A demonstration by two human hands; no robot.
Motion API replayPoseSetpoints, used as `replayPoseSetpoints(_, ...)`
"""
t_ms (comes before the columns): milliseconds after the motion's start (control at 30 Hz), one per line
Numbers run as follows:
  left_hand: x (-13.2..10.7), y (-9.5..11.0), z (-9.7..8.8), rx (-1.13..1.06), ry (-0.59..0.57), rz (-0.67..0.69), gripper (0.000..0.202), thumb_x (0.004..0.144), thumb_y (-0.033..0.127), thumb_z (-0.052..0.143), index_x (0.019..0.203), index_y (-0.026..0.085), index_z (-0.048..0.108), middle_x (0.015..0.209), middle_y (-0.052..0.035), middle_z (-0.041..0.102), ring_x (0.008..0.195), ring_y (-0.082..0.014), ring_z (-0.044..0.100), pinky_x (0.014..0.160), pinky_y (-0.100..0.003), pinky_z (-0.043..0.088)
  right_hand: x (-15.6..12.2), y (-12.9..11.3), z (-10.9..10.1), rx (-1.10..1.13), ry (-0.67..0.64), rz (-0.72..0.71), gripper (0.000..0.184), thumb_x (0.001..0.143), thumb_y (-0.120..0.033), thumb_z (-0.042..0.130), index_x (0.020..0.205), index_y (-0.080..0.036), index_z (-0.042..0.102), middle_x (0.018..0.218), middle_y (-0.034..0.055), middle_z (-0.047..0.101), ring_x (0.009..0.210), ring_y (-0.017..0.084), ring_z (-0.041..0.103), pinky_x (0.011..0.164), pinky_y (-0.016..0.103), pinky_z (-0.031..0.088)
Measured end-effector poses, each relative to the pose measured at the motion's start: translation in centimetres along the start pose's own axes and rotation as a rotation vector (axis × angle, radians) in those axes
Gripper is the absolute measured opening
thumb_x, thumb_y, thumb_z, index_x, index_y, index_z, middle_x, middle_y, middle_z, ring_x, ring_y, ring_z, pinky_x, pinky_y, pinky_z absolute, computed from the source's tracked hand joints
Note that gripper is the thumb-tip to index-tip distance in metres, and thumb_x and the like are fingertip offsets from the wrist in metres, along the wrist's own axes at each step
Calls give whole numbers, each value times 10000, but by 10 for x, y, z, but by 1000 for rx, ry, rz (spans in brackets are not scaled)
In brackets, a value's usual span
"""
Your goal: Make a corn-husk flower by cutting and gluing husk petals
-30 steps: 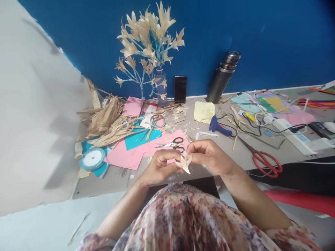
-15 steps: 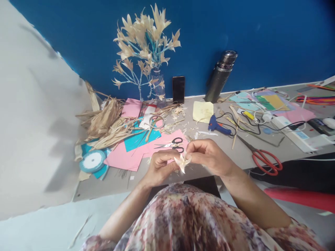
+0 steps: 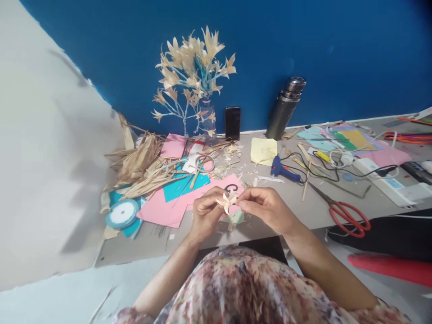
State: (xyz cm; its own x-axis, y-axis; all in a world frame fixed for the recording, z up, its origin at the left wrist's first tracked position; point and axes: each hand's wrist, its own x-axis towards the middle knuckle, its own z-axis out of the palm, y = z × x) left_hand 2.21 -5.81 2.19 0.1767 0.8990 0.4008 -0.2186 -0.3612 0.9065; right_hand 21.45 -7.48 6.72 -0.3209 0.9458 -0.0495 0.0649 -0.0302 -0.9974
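A small cream flower (image 3: 227,202) with pointed petals, seemingly of dried husk, is pinched between the thumb and fingers of my left hand (image 3: 208,210). Just right of it, my right hand (image 3: 265,208) has thumb and forefinger closed close to a petal tip; whether they grip the petal is too small to tell. Behind my hands, black-handled scissors (image 3: 231,187) lie on pink paper (image 3: 165,209), mostly hidden. A pale green scrap (image 3: 238,217) lies on the table below the flower.
Dried husks (image 3: 141,155) and a blue ribbon roll (image 3: 122,213) lie at left. Husk flowers (image 3: 199,63) stand in a clear bottle (image 3: 207,119) by a phone (image 3: 232,123) and flask (image 3: 286,108). A blue glue gun (image 3: 285,170), red-handled scissors (image 3: 349,218) and power strip (image 3: 383,180) lie at right.
The flower has shifted left and turned in my left hand, its petals now facing more upward. My right hand has drawn slightly away from it. The view has tilted, so the table sits lower.
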Motion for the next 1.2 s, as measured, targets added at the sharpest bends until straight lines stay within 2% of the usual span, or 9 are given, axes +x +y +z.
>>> replayPoseSetpoints(200,-2,1,3,-12,55,-59,132,821,253,758,701,196,752,789,-54,630,694,-141,580,552,-239,473,2,-2,1,-9,3,-22,266,844,-408,702,807,-144,709,732,25,645,648,128,527,596,247,394)
replayPoseSetpoints(467,0,5,9,-106,-20,-122,156,788,319,790,712,190,745,770,-33,622,607,-111,568,514,-231,492,6,-8,1,42,55,-86,249,883,-387,676,795,-156,703,743,16,661,663,122,562,629,242,438)
replayPoseSetpoints(600,-2,-1,11,-238,-65,-232,219,789,359,788,704,167,729,693,-16,601,559,-109,553,518,-250,466,10,-5,4,144,32,-61,199,865,-351,693,915,-159,709,816,31,696,711,140,626,690,263,501)
replayPoseSetpoints(700,-3,-4,14,-410,-50,-336,256,758,387,814,727,150,724,629,2,596,484,-90,513,515,-251,417,10,-1,5,169,49,-77,242,847,-309,696,1046,-172,684,930,47,693,774,152,642,714,276,522)
replayPoseSetpoints(767,-3,-4,15,-501,-52,-378,273,745,382,822,707,135,713,591,6,587,454,-84,497,514,-250,391,9,-1,6,92,102,-124,244,838,-262,684,1070,-184,674,929,37,677,729,131,614,667,253,504)
replayPoseSetpoints(867,-3,-4,16,-605,-86,-419,267,747,362,811,686,128,699,552,12,566,433,-82,481,513,-251,373,7,-5,8,-82,174,-250,159,823,-204,676,980,-194,693,932,33,666,658,106,558,601,235,464)
replayPoseSetpoints(967,-3,-4,18,-658,-111,-458,278,739,365,805,669,130,676,532,12,554,424,-85,470,504,-255,370,6,-9,9,-128,142,-346,61,840,-213,682,895,-198,706,944,53,679,729,134,610,647,258,495)
replayPoseSetpoints(1067,-4,-5,21,-678,-120,-484,321,723,392,815,640,132,646,512,17,532,410,-84,453,494,-259,377,8,-9,9,-122,105,-335,68,863,-267,699,863,-200,704,867,52,689,781,170,651,687,286,527)
replayPoseSetpoints(1200,-6,-6,23,-719,-148,-488,324,740,393,810,647,130,644,514,24,504,409,-76,437,485,-252,366,8,-6,5,-200,130,-313,112,877,-307,696,857,-197,698,845,50,690,738,167,639,652,285,511)
